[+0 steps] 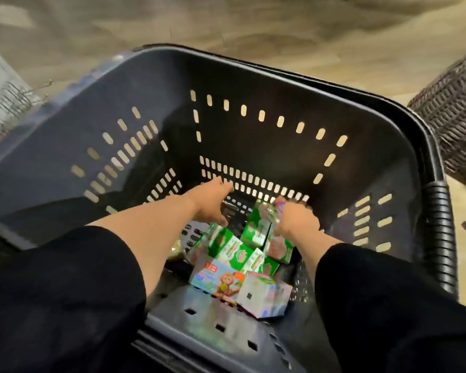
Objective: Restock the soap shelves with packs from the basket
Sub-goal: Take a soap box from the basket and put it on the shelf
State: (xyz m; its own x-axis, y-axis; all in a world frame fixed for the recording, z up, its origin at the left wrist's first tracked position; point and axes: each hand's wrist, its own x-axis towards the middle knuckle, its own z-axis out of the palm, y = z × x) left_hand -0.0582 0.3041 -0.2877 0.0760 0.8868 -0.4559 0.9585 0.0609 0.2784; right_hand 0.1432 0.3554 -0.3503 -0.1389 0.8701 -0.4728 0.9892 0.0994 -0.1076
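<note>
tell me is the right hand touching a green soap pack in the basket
Touching. The head view shows the right hand with fingers curled around a green pack at the top of the pile.

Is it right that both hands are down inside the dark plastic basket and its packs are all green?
Not all green. In the head view, a pack with a cartoon monkey lies among the green packs in the dark plastic basket.
</note>
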